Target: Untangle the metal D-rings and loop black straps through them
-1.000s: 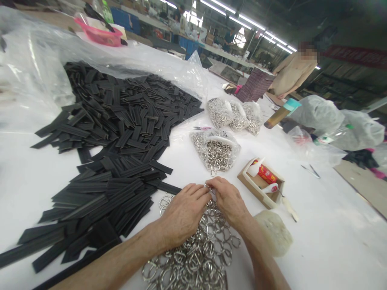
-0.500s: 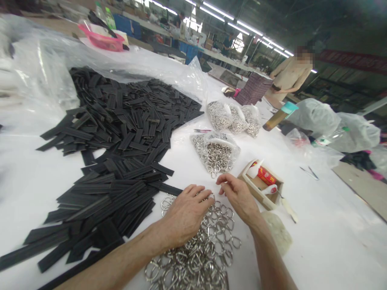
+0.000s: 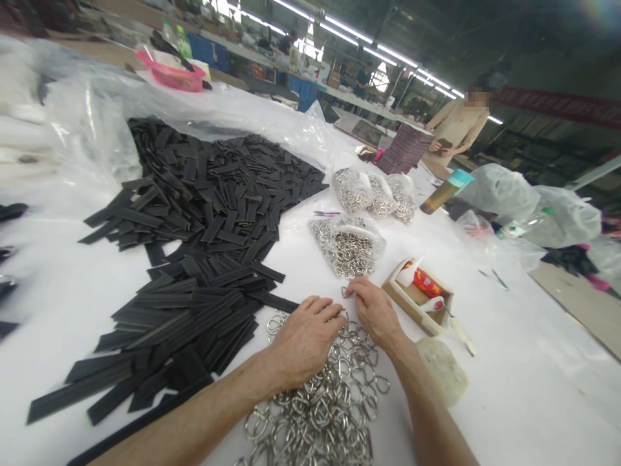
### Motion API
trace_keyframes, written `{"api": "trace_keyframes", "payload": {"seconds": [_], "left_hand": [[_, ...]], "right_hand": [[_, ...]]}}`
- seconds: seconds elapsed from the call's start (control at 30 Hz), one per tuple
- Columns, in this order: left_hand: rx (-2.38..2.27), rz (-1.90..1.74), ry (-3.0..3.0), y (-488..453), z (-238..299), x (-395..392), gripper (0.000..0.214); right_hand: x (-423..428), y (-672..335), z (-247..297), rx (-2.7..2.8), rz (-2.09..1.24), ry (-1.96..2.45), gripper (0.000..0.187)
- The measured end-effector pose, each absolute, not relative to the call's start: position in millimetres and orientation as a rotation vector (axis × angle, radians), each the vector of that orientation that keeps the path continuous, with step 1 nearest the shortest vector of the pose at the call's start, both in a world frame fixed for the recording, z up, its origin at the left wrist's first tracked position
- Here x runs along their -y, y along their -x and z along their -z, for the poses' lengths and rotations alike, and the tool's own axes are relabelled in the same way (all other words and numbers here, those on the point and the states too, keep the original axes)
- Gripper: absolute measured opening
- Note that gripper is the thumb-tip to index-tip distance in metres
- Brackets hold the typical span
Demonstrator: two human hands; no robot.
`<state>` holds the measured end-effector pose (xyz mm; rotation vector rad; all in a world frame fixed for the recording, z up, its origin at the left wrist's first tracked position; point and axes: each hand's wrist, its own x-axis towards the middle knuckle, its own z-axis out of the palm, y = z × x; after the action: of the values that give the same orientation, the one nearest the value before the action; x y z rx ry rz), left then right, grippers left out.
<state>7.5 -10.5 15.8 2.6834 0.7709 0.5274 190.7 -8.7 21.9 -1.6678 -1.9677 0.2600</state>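
Now right hand (image 3: 376, 312) pinches metal ring (image 3: 345, 292), empty-looking earlier; left hand (image 3: 306, 340) similarly placed, grip unclear.

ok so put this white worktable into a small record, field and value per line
left hand: palm down over part of a heap of loose silvery metal rings
right hand: fingertips at one small silvery metal ring, grip unclear
left side: large heap of flat black strips
beyond hands: four clear plastic bags of small silvery metal parts
right side: open tan box with pale rim, red-labelled item inside
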Motion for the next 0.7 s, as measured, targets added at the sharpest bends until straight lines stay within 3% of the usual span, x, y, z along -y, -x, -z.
{"api": "trace_keyframes", "payload": {"seconds": [0.37,0.7], "left_hand": [[-0.793,-0.449,-2.669,-7.1,-17.7,9.9,0.028],[-0.780,-0.444,-2.679,-7.1,-16.1,8.9,0.029]], "right_hand": [[7.8,-194.9,-5.4,1.856,-0.184,1.675,0.038],[10.8,-201.8,-14.5,1.714,-0.247,1.783,0.027]]}}
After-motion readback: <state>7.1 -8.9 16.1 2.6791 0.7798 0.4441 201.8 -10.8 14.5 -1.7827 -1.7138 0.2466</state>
